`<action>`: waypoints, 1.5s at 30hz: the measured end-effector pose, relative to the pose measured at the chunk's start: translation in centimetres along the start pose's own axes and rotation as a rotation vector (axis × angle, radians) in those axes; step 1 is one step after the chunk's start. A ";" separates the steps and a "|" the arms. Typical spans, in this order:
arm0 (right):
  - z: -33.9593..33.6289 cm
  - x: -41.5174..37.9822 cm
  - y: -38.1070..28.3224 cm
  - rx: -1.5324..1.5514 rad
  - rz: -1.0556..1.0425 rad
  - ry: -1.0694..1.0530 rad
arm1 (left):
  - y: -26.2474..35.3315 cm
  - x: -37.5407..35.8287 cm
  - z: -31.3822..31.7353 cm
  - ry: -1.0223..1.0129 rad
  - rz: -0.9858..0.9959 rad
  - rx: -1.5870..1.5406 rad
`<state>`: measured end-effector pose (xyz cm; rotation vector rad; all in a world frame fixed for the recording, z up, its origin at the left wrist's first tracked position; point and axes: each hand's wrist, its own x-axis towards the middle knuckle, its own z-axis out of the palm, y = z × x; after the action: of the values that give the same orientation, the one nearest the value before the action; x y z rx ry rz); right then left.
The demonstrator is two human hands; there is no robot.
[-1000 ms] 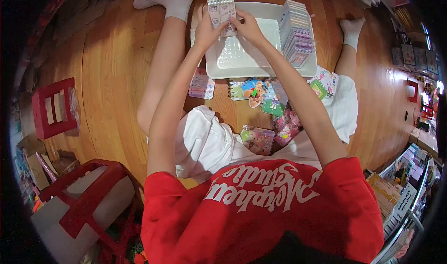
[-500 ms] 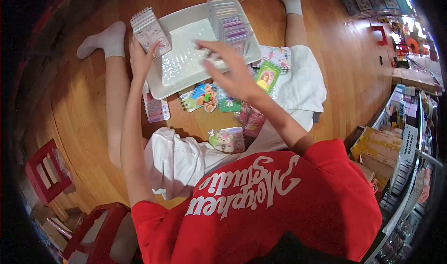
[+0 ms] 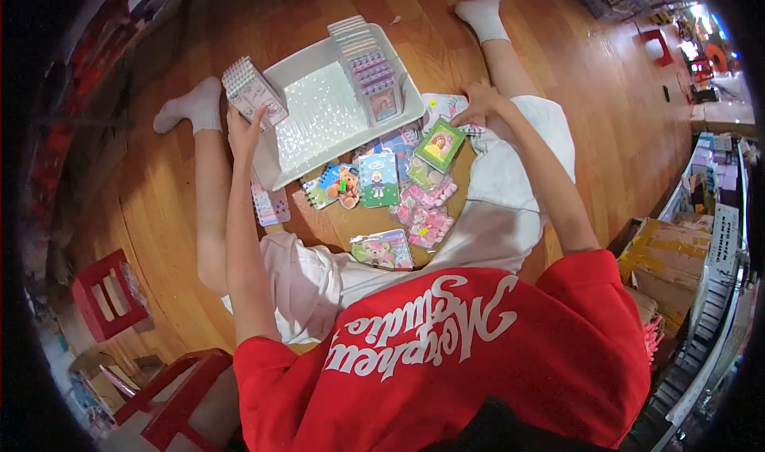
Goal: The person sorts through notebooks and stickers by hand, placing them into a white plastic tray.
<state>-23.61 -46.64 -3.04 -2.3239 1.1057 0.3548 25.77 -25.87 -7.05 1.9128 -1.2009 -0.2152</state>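
Note:
My left hand (image 3: pixel 244 131) is closed around a stack of small spiral notebooks (image 3: pixel 256 98), held at the left edge of a white plastic tray (image 3: pixel 275 182). Over by my right thigh, my right hand (image 3: pixel 483 104) has its fingers around the right end of a white spiral notebook with a colourful print (image 3: pixel 443 108). A green-framed notebook (image 3: pixel 440 144) lies just below it. Inside the tray's right side stands a row of spiral notebooks with purple covers in front (image 3: pixel 379 85).
Between my legs lie a bear notebook (image 3: pixel 341 184), a blue-green notebook (image 3: pixel 378 179), pink packets (image 3: pixel 430 225) and a bear-print pad (image 3: pixel 384 250). A red stool (image 3: pixel 179 404) is at lower left. Cardboard boxes (image 3: pixel 665 253) and a rack stand at right.
My right hand has moved from over the tray to the notebook by my right thigh, uncovering the blue-green notebook. My left hand still holds its stack. The camera view has shifted slightly.

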 end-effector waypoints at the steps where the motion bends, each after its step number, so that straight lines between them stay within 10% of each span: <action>1: -0.2 0.2 0.6 -0.038 0.002 -0.063 | -2.2 0.2 0.4 -0.016 0.031 -0.044; 7: -0.8 -0.1 5.7 0.579 0.093 0.342 | -1.2 0.1 0.1 -0.058 0.039 -0.078; 11: 1.4 -3.0 0.2 -0.013 0.338 0.550 | -1.9 0.4 0.2 -0.051 0.027 -0.031; 13: 4.9 -6.7 -5.4 -0.397 -0.001 0.700 | -1.7 0.3 0.2 -0.091 0.023 -0.109; 15: 7.9 -11.2 -12.0 -0.367 -0.281 0.256 | -1.8 0.3 0.0 -0.114 0.013 -0.162; 20: 17.7 -14.1 -12.8 -0.101 -0.866 0.103 | -1.9 0.5 -0.1 -0.122 0.022 -0.148; 35: 13.7 -15.7 -16.3 -0.468 -0.531 0.392 | -3.6 0.0 0.7 0.005 0.017 -0.010; 40: 17.1 -13.4 -21.6 -0.230 -0.766 0.051 | -2.3 -0.4 0.5 0.015 -0.002 -0.002; 45: 17.9 -12.4 -21.8 0.043 -0.372 -0.299 | -3.0 -0.4 0.7 0.024 -0.018 0.014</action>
<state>-14.52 -17.22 -4.47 -2.2837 0.5214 0.5072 27.15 -25.33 -9.75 1.9341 -1.1722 -0.1929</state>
